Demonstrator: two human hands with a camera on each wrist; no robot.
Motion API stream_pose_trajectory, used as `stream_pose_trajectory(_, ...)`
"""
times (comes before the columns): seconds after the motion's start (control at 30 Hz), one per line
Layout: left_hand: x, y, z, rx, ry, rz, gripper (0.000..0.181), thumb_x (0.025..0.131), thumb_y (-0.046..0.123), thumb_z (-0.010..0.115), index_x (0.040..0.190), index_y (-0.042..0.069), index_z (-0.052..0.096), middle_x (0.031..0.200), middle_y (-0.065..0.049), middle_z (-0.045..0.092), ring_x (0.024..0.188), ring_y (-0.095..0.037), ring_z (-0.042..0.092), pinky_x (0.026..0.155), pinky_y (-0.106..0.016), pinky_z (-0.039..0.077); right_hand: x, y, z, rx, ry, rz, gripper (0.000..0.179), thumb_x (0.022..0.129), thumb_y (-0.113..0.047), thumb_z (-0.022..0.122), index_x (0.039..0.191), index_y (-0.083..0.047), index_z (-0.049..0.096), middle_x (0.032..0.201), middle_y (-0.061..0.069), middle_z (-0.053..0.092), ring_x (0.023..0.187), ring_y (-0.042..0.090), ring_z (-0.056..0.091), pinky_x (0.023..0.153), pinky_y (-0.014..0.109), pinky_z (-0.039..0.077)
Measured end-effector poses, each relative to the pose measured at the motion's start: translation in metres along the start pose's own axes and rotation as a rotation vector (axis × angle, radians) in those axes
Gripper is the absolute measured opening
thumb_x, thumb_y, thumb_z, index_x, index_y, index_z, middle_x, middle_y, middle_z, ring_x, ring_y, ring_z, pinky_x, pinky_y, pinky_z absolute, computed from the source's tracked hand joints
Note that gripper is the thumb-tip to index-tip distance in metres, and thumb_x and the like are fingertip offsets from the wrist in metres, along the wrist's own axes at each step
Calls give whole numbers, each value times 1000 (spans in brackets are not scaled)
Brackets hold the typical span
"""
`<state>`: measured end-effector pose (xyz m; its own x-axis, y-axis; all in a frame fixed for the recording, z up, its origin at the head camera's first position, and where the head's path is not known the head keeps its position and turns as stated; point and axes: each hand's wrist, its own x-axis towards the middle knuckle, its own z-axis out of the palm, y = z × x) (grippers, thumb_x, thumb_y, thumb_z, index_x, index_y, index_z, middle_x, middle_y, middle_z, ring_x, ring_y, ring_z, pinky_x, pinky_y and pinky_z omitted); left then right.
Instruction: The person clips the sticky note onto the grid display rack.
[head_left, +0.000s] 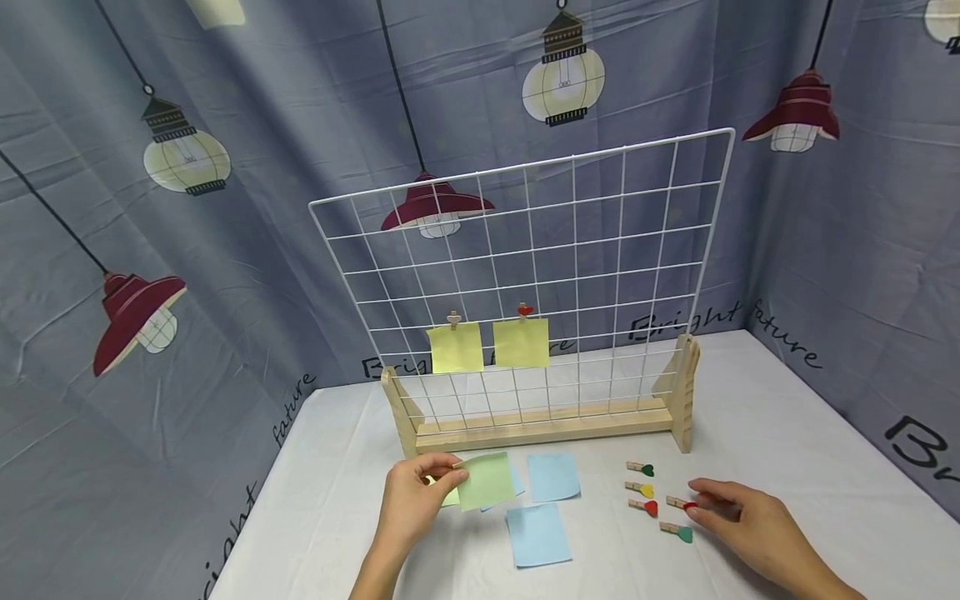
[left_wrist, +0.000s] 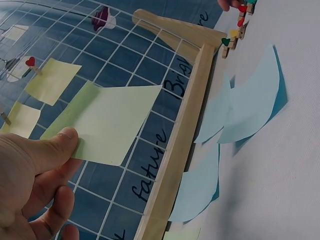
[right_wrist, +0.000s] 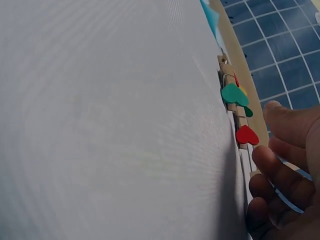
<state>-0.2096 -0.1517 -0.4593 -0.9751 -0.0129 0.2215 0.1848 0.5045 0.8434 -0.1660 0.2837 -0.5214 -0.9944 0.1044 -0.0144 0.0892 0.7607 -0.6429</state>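
Between thumb and fingers, my left hand [head_left: 417, 493] pinches a pale green sticky note [head_left: 486, 481] by its edge. In the left wrist view this note [left_wrist: 112, 125] hangs in the air before the white wire grid. My right hand [head_left: 752, 525] is at a small wooden clothespin with a red heart [head_left: 689, 506]. The right wrist view shows the thumb and fingers apart beside that red heart [right_wrist: 247, 135], not closed on it. Other heart clothespins lie nearby: dark green [head_left: 647, 470], yellow [head_left: 646, 491], another red [head_left: 649, 507] and teal [head_left: 684, 534].
A white wire grid [head_left: 575, 244] stands upright in a wooden base [head_left: 547, 427]. Clothespins hold two yellow notes [head_left: 457, 348] [head_left: 521, 343] on it. Blue notes [head_left: 553, 477] [head_left: 538, 536] lie on the white table [head_left: 600, 575], one partly hidden, with a light green note [head_left: 451, 498] by my left hand.
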Motion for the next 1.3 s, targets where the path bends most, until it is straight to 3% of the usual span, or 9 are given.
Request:
stream_pose_trajectory(0.13, 0, 0, 1, 6, -1, -5, 9, 80, 23, 89, 86, 22, 81, 76, 7, 75, 73, -5, 61, 62, -21, 40, 0, 1, 2, -2, 6, 15, 47, 89, -29, 81, 125, 0, 71, 96, -1, 75, 86, 14, 64, 71, 33, 55)
stream_pose_trajectory(0.27, 0, -1, 1, 3, -3, -8, 10, 80, 23, 89, 86, 22, 81, 76, 6, 75, 73, -6, 61, 60, -21, 40, 1, 2, 5, -5, 15, 29, 46, 89, -29, 81, 122, 2, 71, 97, 1, 74, 86, 15, 64, 74, 38, 58)
stream_pose_trajectory(0.57, -1, -1, 2, -5, -7, -23, 10, 80, 25, 89, 86, 22, 81, 77, 5, 75, 73, -7, 60, 55, -21, 38, 2, 3, 11, -23, 34, 37, 44, 88, -29, 82, 118, 1, 73, 90, -2, 68, 82, 15, 56, 63, 22, 46)
stream_pose_trajectory(0.83, 0, -4, 4, -11, -19, -25, 10, 80, 25, 89, 85, 25, 80, 76, 8, 75, 72, -8, 61, 52, -20, 36, 2, 4, 13, -52, 58, 33, 36, 88, -29, 82, 113, -3, 77, 98, 2, 72, 80, 16, 55, 62, 23, 44)
stream_pose_trajectory(1.03, 0, -4, 5, -10, -19, -32, 10, 80, 24, 88, 85, 27, 80, 76, 9, 74, 72, -9, 61, 51, -20, 35, 3, 5, 14, -63, 75, 15, 26, 89, -29, 81, 106, -10, 80, 95, -1, 73, 78, 15, 53, 63, 26, 41)
stream_pose_trajectory(1.3, -1, -4, 7, -16, -22, -21, 11, 79, 24, 89, 85, 21, 81, 76, 5, 75, 71, -8, 60, 52, -20, 34, 3, 6, 16, -48, 83, 43, 22, 89, -29, 81, 102, -11, 80, 100, 3, 75, 81, 15, 58, 66, 29, 45)
